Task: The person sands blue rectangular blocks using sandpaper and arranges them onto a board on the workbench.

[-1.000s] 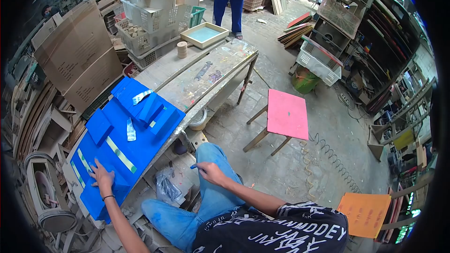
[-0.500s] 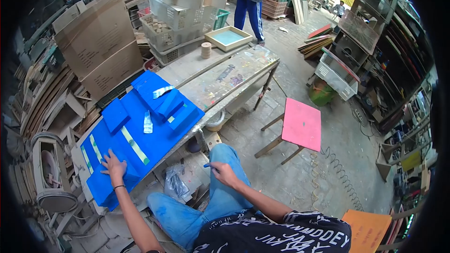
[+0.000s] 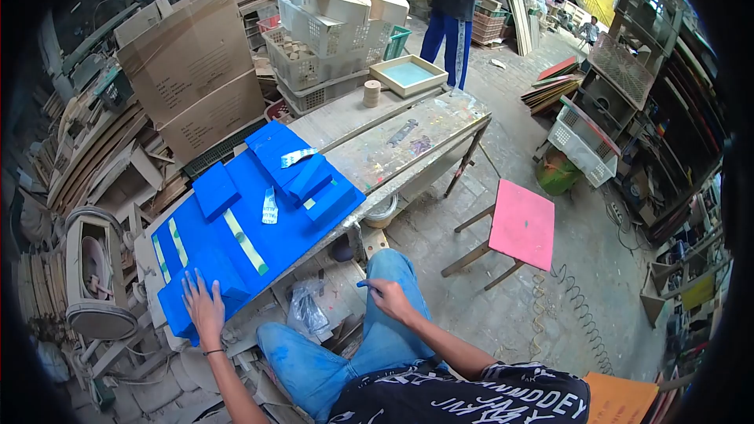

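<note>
My left hand (image 3: 204, 310) lies with fingers spread on a blue block (image 3: 174, 300) at the near left end of a blue board (image 3: 279, 243). Over my knee, my right hand (image 3: 389, 299) is closed on a small blue piece (image 3: 362, 283), whose kind I cannot make out. The board carries more blue blocks, among them a flat one (image 3: 215, 190) and a long one (image 3: 331, 206). Pale strips (image 3: 245, 243) cross its surface. Two crumpled printed strips also lie there, one a silvery wrapper strip (image 3: 269, 206).
The paint-stained bench (image 3: 393, 153) runs away to the right, bearing a wooden tray (image 3: 408, 74) and small round wooden pieces (image 3: 371, 94). A pink stool (image 3: 522, 225) stands to the right. Crates (image 3: 314, 71) and a cardboard box (image 3: 192, 63) stand behind. A person (image 3: 452, 23) stands beyond the bench.
The whole view has shifted, with the scene sitting further right and lower. My left hand has slid nearer the block's close edge. My right hand still grips the small blue piece.
</note>
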A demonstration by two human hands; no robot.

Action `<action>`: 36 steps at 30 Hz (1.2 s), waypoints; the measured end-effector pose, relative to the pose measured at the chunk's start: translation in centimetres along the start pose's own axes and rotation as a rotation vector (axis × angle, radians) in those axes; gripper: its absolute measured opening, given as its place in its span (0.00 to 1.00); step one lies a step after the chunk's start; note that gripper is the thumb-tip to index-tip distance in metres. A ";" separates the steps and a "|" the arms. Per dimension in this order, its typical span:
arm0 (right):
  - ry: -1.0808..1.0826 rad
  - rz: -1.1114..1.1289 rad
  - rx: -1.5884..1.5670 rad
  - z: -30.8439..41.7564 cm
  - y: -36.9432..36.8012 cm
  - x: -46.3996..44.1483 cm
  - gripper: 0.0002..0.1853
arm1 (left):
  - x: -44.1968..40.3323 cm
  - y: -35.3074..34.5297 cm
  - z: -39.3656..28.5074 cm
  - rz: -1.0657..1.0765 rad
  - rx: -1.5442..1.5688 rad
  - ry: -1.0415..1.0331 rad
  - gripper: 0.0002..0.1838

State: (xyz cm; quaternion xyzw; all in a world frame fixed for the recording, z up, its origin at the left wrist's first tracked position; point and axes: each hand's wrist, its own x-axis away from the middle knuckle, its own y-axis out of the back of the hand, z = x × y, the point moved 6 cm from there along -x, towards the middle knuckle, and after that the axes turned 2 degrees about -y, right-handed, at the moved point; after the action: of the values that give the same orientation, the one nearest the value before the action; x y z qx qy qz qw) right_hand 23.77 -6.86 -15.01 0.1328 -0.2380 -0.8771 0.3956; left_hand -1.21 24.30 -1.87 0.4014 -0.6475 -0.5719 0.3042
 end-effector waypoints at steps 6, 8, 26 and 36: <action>0.004 -0.021 0.003 -0.4 -0.2 0.0 0.16 | 0.5 -0.4 2.4 -0.029 -0.039 -0.024 0.32; -0.002 -0.022 0.014 -0.4 -0.1 0.0 0.16 | 0.3 -0.6 3.5 -0.016 -0.064 0.011 0.32; 0.057 -0.037 0.016 0.0 -0.2 -0.1 0.15 | 0.6 -0.3 6.6 -0.079 -0.058 0.087 0.29; 0.043 -0.035 0.021 0.1 -0.2 0.0 0.15 | 0.7 1.2 8.1 -0.195 -0.102 0.205 0.30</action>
State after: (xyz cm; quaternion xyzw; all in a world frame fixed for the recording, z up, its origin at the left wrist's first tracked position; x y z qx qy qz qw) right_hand 23.61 -6.74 -15.05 0.1599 -0.2362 -0.8782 0.3839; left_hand -8.68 27.72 -2.08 0.5026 -0.5412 -0.5869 0.3318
